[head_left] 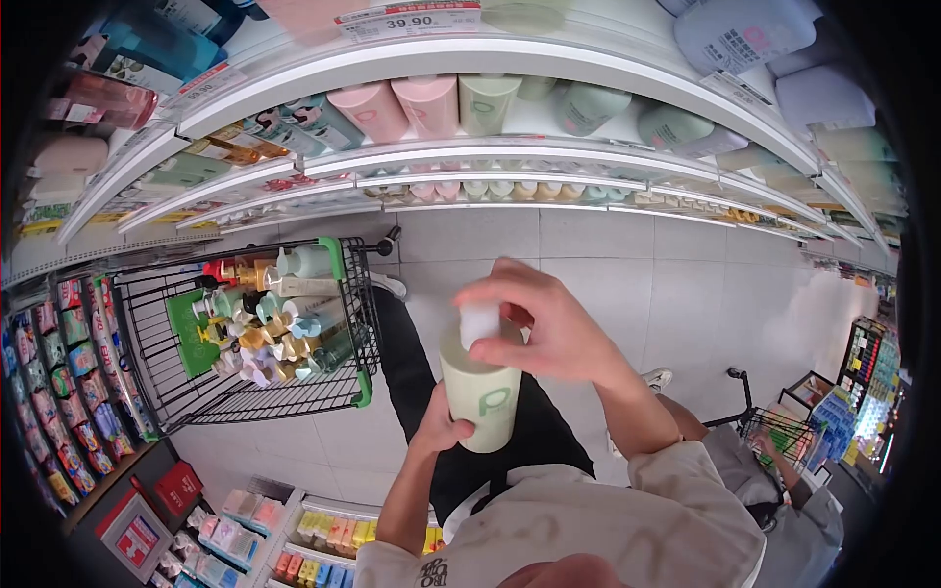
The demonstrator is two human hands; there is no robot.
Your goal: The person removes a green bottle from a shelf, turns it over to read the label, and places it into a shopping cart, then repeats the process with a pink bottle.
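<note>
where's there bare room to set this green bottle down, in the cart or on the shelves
Free: the near part of the cart, bare wire between the green seat flap and the rim. Crowded: the cart's far part, packed with bottles, and the shelves, lined end to end. Both hands are on the green bottle.

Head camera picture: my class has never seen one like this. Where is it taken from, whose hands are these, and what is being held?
There is no machine here. A person wears a camera on the head, looking forward and down; its wide lens bends the edges. Both hands are that person's own. The left hand grips a pale green bottle low down, and the right hand closes over its white cap. Beneath is a tiled floor. A cart full of bottles stands on the left, and shelves of bottles run ahead. Another person is at lower right.
</note>
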